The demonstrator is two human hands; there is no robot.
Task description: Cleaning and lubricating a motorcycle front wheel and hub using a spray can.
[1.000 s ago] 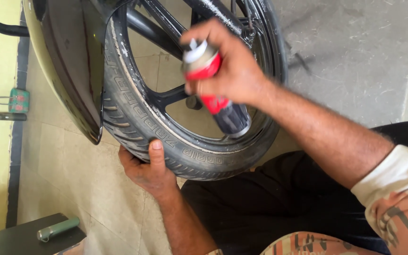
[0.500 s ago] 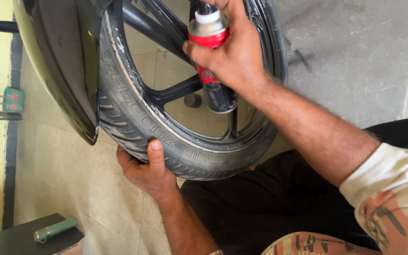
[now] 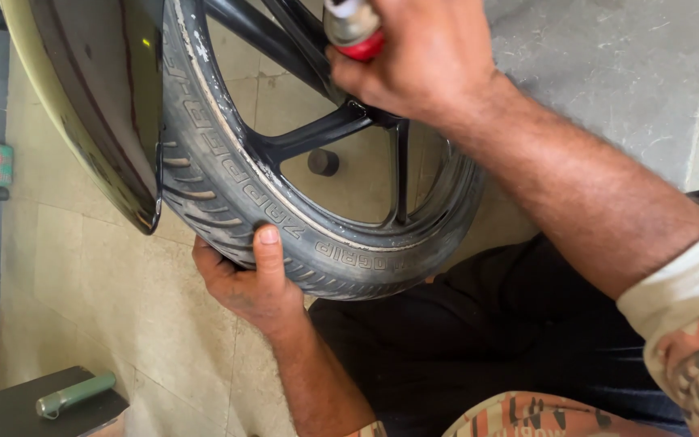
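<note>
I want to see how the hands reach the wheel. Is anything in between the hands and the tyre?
Nothing visible. The left hand already grips the tyre from below, thumb on the sidewall. The right hand holds a red spray can over the black spokes. The mudguard covers only the tyre's far left part.

1. The right hand point(image 3: 422, 57) has been raised from the middle of the wheel towards the top edge of the view.
2. The spray can point(image 3: 353, 28) has been carried up with it; where most of its red and dark body was seen a second ago, only the red shoulder and pale top are now seen, the rest being hidden by the hand or cut off by the picture's edge.
3. The wheel's spokes point(image 3: 325, 133) and the hub, earlier covered by the can, have been uncovered.
</note>
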